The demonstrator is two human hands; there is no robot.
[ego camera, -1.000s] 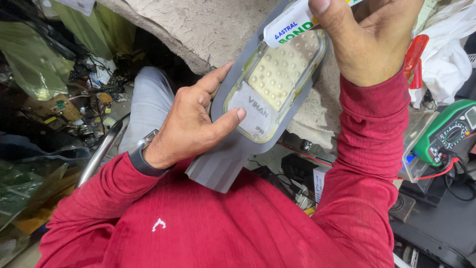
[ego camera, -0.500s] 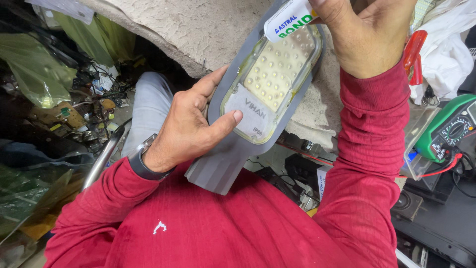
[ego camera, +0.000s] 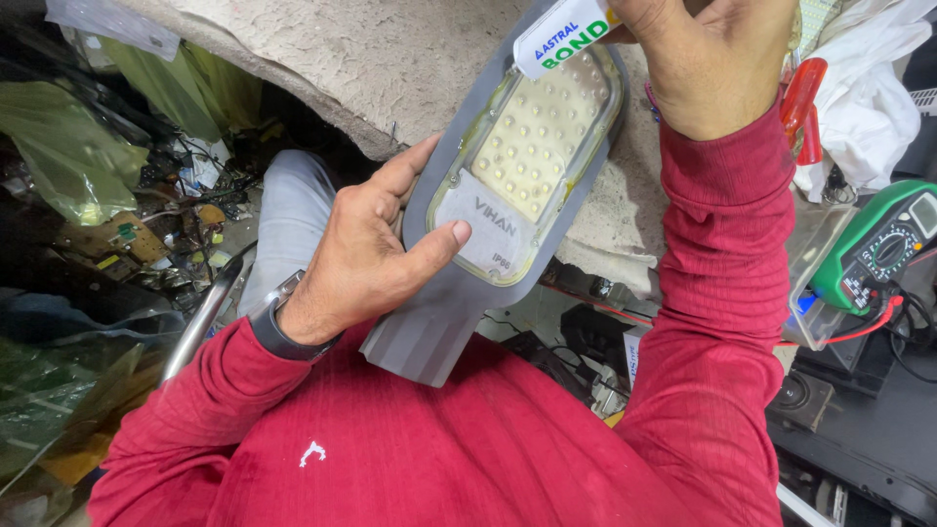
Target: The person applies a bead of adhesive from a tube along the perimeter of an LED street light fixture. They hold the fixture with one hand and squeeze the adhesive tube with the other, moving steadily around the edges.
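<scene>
While the left hand [ego camera: 366,263] grips one grey LED street lamp [ego camera: 508,195], the right hand [ego camera: 717,59] pinches one white glue tube [ego camera: 564,34]; one green multimeter [ego camera: 874,249] sits nearby.

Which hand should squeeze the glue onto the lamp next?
The right hand. It already grips the white glue tube at the top edge of the grey LED lamp with the clear cover. The left hand is busy holding the lamp.

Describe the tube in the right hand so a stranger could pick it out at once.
Start at the grey lamp housing held up in front of the red sweater, its clear panel showing rows of small pale dots. At its top end, the right hand grips a white adhesive tube laid against the panel's upper edge. It is the only white thing with blue and green lettering; the nearby screwdriver handle is red.
</scene>
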